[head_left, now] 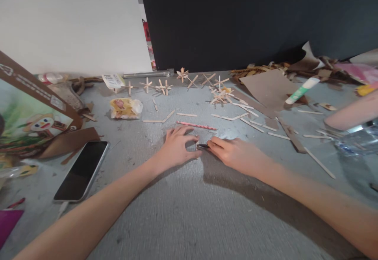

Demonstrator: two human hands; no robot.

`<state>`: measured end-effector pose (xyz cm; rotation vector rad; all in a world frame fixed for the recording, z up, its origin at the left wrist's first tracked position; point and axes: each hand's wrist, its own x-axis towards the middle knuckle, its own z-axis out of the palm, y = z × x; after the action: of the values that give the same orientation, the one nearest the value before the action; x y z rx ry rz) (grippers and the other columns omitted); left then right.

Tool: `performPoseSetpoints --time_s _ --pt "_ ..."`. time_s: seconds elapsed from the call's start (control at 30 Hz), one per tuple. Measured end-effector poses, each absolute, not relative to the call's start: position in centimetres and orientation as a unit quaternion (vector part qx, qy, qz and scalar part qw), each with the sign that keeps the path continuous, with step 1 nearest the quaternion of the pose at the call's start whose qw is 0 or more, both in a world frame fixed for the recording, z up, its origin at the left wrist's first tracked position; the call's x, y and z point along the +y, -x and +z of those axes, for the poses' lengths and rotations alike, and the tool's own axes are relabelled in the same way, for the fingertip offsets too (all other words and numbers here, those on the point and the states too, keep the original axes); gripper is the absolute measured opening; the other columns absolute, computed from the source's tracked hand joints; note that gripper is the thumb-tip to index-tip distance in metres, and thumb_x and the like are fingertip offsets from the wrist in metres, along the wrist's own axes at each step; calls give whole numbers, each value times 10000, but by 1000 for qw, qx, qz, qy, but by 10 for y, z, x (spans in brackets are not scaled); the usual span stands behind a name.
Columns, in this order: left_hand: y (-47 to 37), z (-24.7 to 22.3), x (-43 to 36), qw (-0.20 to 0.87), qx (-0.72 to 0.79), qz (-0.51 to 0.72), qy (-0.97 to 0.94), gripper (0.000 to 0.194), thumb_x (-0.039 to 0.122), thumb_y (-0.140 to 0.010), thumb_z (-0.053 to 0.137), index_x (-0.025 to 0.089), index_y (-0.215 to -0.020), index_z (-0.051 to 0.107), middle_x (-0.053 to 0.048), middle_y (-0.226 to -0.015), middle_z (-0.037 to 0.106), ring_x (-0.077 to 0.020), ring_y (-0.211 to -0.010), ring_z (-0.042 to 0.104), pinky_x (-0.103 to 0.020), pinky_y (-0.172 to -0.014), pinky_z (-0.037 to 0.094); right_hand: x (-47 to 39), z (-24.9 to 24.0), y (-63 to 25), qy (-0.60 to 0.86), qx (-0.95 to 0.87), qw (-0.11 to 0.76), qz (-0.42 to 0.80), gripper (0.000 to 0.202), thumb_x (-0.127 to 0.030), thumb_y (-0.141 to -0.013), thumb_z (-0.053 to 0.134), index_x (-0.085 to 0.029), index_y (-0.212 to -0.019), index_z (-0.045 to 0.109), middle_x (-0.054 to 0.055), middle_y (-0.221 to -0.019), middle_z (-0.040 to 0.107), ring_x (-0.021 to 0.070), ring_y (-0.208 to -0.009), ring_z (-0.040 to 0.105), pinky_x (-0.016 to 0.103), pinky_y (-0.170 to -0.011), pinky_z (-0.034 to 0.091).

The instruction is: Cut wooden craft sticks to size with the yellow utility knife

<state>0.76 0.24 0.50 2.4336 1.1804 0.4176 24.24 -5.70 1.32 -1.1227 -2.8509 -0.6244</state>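
Observation:
My left hand [180, 146] rests on the grey tabletop, its thumb and index finger at the two ends of a short wooden stick [197, 145]. My right hand [226, 150] pinches a slim dark tool [203, 146], whose tip meets or nearly meets the stick. Whether this tool is a pen or a blade I cannot tell. Just beyond both hands lies a red patterned pencil [196, 125]. Several flat craft sticks, including a single one [186, 114], are laid in a loose row behind it.
Star shapes of crossed sticks [162, 87] stand along the back. A phone [81, 171] and a printed box [32, 110] are at left, near a yellow packet [125, 108]. A green-and-white tube [302, 91], cardboard [267, 91] and a clear plastic container [358, 140] occupy the right.

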Motion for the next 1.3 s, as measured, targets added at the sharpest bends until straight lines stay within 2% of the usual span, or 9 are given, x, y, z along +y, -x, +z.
performPoseSetpoints --time_s 0.23,0.43,0.97,1.3 --pt "-8 7 2 200 429 146 -868 365 473 -812 840 286 -1122 794 -73 -1520 581 -376 -1471 444 -601 -1214 292 -56 18 -240 350 -920 0 -175 234 -7 -940 544 -131 -1047 711 66 -1021 691 116 -565 561 309 -529 343" --pt "-8 12 0 201 428 140 -870 359 488 -830 819 283 -1123 789 -80 -1534 573 -370 -1483 434 -594 -1207 300 -59 12 -238 375 -913 23 -158 264 7 -932 521 -126 -1056 712 70 -1030 682 107 -563 550 314 -507 324" --pt "-8 8 3 201 425 142 -871 387 526 -852 790 284 -1155 779 -90 -1516 573 -383 -1470 438 -604 -1211 287 -57 2 -244 400 -902 65 -151 262 -159 -1067 463 -139 -1115 720 63 -980 684 142 -625 598 318 -496 284" --pt "-8 10 2 202 426 144 -870 384 506 -846 800 277 -1153 776 -95 -1518 581 -378 -1468 446 -599 -1208 288 -53 8 -241 383 -916 56 -105 251 -65 -1013 486 -139 -1023 726 54 -974 677 115 -611 583 300 -527 333"
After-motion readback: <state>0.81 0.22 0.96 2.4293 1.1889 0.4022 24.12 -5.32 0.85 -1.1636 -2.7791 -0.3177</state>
